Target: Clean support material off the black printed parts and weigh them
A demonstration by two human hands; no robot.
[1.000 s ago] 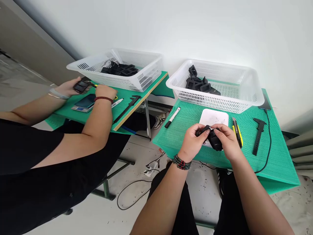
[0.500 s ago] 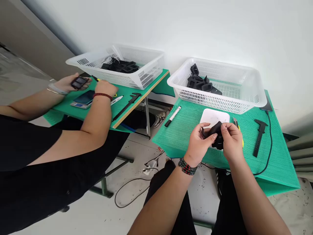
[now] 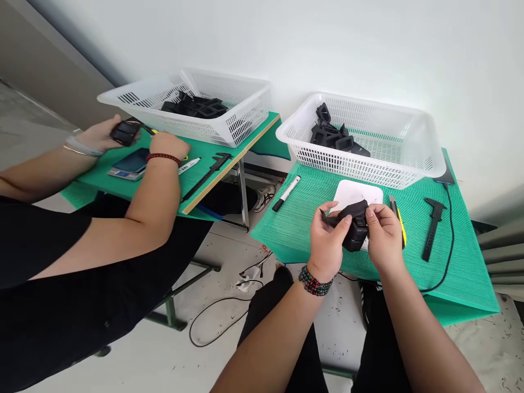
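Left hand [image 3: 327,240] and right hand [image 3: 383,236] both clamped on the black plastic part [image 3: 354,228] | held above the surface [image 3: 450,284] near its front edge, just before the white tray [image 3: 358,191] | looks light, rigid and smooth, so grip its outer side walls

The left arm [image 3: 274,333] and the right arm [image 3: 421,333] reach forward from below and meet in the middle, the left hand [image 3: 327,237] curled tight with its thumb up, the right hand [image 3: 382,234] bent in a pinch just beside it, fingertips maybe touching that thumb.
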